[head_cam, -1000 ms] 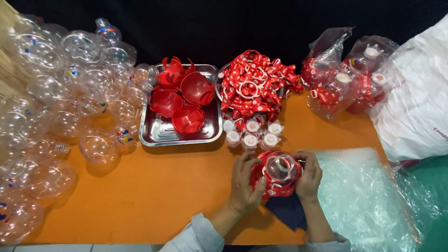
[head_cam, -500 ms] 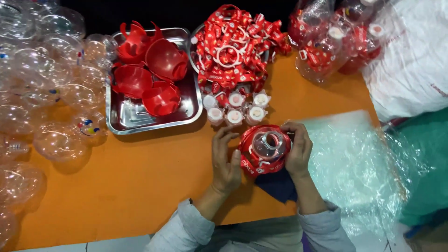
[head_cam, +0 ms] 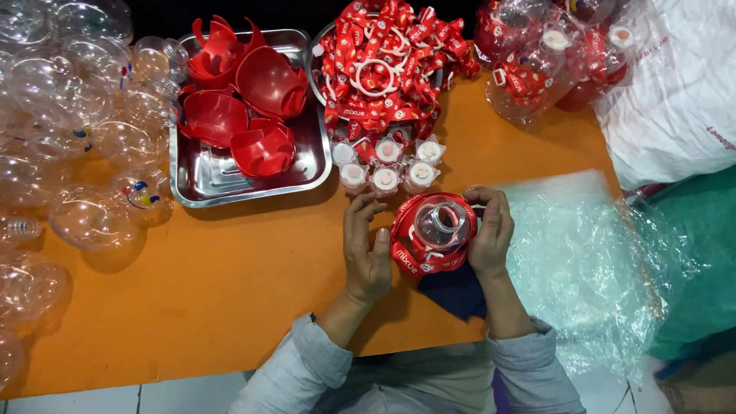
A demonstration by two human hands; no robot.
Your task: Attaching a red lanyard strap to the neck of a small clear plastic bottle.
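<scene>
Two hands frame one red round toy (head_cam: 433,234), a ball-like piece with a clear plastic neck showing at its middle and a red printed strap wrapped around it. It sits on the near part of the orange desk (head_cam: 230,284), over a dark blue cloth (head_cam: 458,291) that pokes out beneath it. The right hand (head_cam: 491,230) cups the toy's right side, fingers curled over its top edge and thumb against its flank, gripping it. The left hand (head_cam: 366,241) lies just left of the toy, palm down and fingers loosely spread; its thumb reaches toward the red rim, though whether it touches I cannot tell. Both forearms come up from the near edge in pale grey sleeves.

Just beyond the toy stand six small white-capped cups (head_cam: 387,165) in two rows. Behind them sits a heap of red printed straps with white rings (head_cam: 383,69), and to the left a steel tray (head_cam: 207,180) holding red half-shells (head_cam: 245,107). Clear plastic globes (head_cam: 84,130) crowd the desk's left end. A sheet of clear plastic film (head_cam: 583,253) covers the right end, with bagged finished toys (head_cam: 552,61) farther back. Bare orange surface lies open to the left of the left hand, up to the near edge.
</scene>
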